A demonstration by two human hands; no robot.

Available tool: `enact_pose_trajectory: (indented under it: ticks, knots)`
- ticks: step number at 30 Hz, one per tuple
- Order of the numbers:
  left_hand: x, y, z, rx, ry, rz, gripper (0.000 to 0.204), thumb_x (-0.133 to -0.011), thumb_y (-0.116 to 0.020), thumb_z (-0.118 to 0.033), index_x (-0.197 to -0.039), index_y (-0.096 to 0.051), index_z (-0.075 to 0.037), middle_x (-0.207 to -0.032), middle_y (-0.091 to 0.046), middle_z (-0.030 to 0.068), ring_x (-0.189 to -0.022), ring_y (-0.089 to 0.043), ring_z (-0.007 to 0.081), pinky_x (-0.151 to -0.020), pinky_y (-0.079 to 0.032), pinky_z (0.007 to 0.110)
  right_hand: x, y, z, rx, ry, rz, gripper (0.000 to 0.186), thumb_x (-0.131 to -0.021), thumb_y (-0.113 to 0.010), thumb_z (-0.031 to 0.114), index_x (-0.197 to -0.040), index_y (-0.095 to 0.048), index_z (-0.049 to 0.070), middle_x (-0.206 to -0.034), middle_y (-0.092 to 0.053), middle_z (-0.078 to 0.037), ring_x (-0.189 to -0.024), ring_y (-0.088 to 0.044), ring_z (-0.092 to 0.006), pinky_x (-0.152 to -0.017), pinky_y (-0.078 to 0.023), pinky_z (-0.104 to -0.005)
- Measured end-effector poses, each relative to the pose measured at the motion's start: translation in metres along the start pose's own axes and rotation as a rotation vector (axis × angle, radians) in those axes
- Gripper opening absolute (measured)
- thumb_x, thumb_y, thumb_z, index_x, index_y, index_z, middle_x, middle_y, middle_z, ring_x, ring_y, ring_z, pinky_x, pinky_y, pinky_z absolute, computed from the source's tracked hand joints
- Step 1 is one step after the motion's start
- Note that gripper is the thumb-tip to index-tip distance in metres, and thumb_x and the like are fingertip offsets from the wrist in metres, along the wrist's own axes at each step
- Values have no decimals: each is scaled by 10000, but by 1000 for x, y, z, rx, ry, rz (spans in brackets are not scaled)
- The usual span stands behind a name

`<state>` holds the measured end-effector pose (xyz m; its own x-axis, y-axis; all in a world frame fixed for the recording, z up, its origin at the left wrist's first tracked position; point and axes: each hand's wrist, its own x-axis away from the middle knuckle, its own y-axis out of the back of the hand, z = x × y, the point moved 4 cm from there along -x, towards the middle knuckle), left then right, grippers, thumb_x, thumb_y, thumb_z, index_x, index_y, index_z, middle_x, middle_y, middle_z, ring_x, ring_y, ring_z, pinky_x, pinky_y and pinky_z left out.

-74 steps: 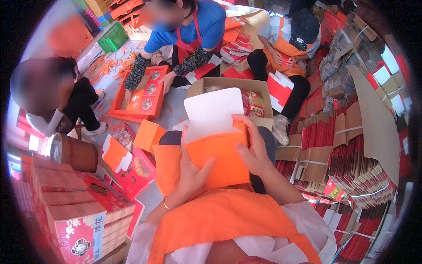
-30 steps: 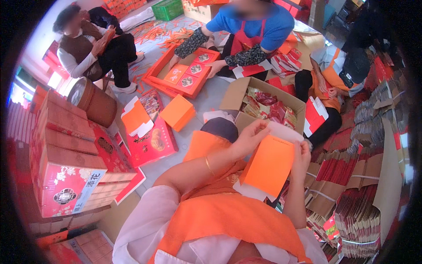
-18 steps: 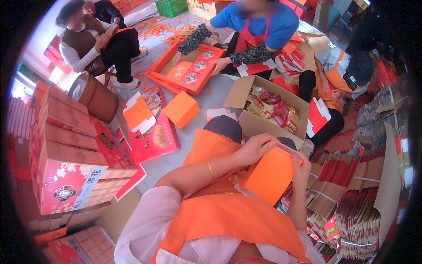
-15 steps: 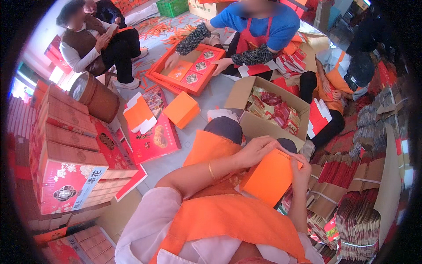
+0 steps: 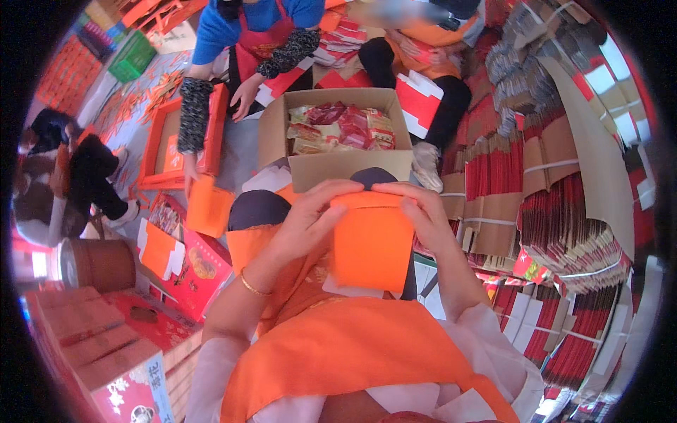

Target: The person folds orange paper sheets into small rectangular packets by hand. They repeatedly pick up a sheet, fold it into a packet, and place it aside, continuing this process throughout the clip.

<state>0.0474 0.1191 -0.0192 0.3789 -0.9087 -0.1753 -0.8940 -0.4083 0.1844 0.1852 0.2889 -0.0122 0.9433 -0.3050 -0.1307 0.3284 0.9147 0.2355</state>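
An orange cardboard box rests on my lap between my two hands, its broad orange face turned up toward me and white card at its near edge. My left hand grips the far left corner, fingers bent over the far edge and thumb on the near side. At the far right corner my right hand holds the same box in a like way. The fingertips of both hands lie along the box's far edge and are partly hidden. Just past my hands stands an open brown carton with red and cream packets in it.
A co-worker's hand is at another orange box on the left, beside a red tray. Nearer are a red gift box and stacked pink-red boxes. Bundled flat red cartons rise along my right.
My view has swung right, so the surroundings sit further left. The orange box now faces me squarely, with both hands at its far corners. The co-worker's hand has moved from the tray to another orange box.
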Motion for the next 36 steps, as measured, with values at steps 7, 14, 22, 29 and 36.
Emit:
enact_pose_trajectory:
  ticks: [7, 14, 22, 29, 36]
  knots:
    - [-8, 0, -10, -43, 127, -45, 298, -1014, -453, -141, -1207, -616, 18, -1164, -664, 112, -1095, -610, 198, -975, -448, 308, 4, 6, 4, 156, -67, -77, 223, -919, -587, 90, -1100, -680, 0, -975, -713, -125, -856, -674, -161, -757, -520, -281]
    - [-17, -7, -8, -73, 67, -55, 265, -1017, -457, -121, -1152, -632, 27, -1086, -660, 133, -1015, -622, 228, -906, -467, 310, -1, 11, 17, 205, 72, -85, 269, -939, -521, 70, -1146, -680, 3, -1012, -708, -126, -874, -662, -159, -760, -502, -275]
    - [-22, -18, -7, -199, 5, -18, 255, -1002, -447, -97, -1159, -600, 32, -1084, -639, 180, -1045, -615, 304, -927, -460, 361, 6, 18, -1, 186, 74, -42, 280, -922, -528, 57, -1146, -697, 50, -1033, -703, -157, -949, -684, -258, -817, -520, -322]
    - [-16, -36, 7, -14, 78, -122, 452, -973, -473, -118, -1397, -376, 3, -1264, -528, 196, -1201, -516, 299, -1029, -396, 387, -1, 29, 8, 275, 165, 123, 344, -866, -545, 47, -1183, -679, 57, -1030, -688, -166, -930, -675, -314, -819, -522, -349]
    - [-6, -61, 13, -69, 113, -244, 696, -922, -584, -70, -1514, -223, -14, -1356, -460, 183, -1255, -473, 269, -1093, -356, 385, -25, 37, 26, 493, 84, 414, 356, -818, -601, 98, -1164, -673, 52, -1083, -674, -159, -961, -651, -336, -857, -511, -386]
